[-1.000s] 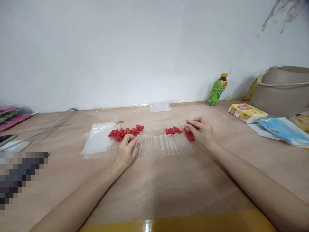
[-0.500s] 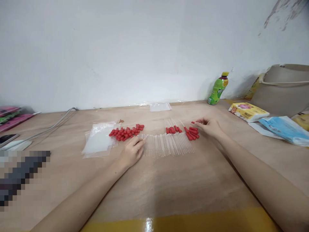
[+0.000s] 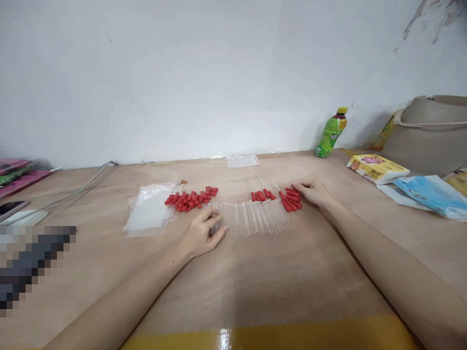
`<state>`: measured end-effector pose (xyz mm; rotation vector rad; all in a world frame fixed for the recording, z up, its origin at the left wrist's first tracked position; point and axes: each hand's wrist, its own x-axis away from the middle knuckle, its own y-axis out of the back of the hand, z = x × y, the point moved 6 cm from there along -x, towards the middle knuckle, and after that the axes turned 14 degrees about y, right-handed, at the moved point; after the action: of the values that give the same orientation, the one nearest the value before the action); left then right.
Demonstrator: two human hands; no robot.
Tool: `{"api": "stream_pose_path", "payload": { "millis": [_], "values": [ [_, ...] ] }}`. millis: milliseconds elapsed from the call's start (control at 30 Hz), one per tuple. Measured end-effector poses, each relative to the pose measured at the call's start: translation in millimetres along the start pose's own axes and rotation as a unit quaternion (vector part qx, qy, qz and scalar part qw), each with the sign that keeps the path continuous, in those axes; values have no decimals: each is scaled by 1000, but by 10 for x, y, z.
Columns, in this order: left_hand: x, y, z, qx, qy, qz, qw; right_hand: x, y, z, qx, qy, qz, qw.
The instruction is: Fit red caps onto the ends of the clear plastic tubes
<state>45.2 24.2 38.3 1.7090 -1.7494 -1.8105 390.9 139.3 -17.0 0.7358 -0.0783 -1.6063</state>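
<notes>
A row of thin clear plastic tubes (image 3: 255, 218) lies side by side on the wooden table (image 3: 255, 287). My left hand (image 3: 203, 234) is at the row's left end, fingers curled round a few tubes. A loose pile of red rubber caps (image 3: 189, 199) lies just behind it. Some tubes carry red caps: a small group (image 3: 261, 196) in the middle and a bunch (image 3: 291, 199) at the right end. My right hand (image 3: 314, 193) rests beside that bunch, fingers stretched flat, tips touching the caps.
Clear plastic bags (image 3: 149, 212) lie left of the caps, one more (image 3: 242, 160) by the wall. A green bottle (image 3: 331, 133), tissue pack (image 3: 377, 167), blue packet (image 3: 430, 194) and beige bag (image 3: 432, 131) stand right. A grey cable (image 3: 80, 189) and pink books (image 3: 16, 174) lie left.
My left hand slid from the red cap pile down to the row's left end and curled on tubes. My right hand laid a capped tube with the right bunch and flattened.
</notes>
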Motion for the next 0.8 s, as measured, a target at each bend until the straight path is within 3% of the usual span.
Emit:
{"api": "stream_pose_path", "payload": {
  "millis": [167, 300, 400, 467, 633, 800],
  "values": [
    [-11, 59, -10, -15, 0, -16, 1000, 10, 24, 146, 60, 11, -23, 998],
    [-16, 96, -15, -40, 1, -36, 999, 51, 1, 500, 161, 48, -54, 984],
    [-17, 96, -21, -50, 1, -46, 998, 95, -115, 815, 324, 128, -44, 936],
    [-19, 84, -21, -51, 2, -44, 998, 121, -203, 914, 378, 157, -32, 912],
    [-24, 67, -17, -52, 4, -37, 998, 134, -295, 896, 413, 137, -29, 900],
    [-22, 73, -18, -46, 7, -37, 998, 114, -266, 799, 370, 63, -52, 925]
  ]
}}
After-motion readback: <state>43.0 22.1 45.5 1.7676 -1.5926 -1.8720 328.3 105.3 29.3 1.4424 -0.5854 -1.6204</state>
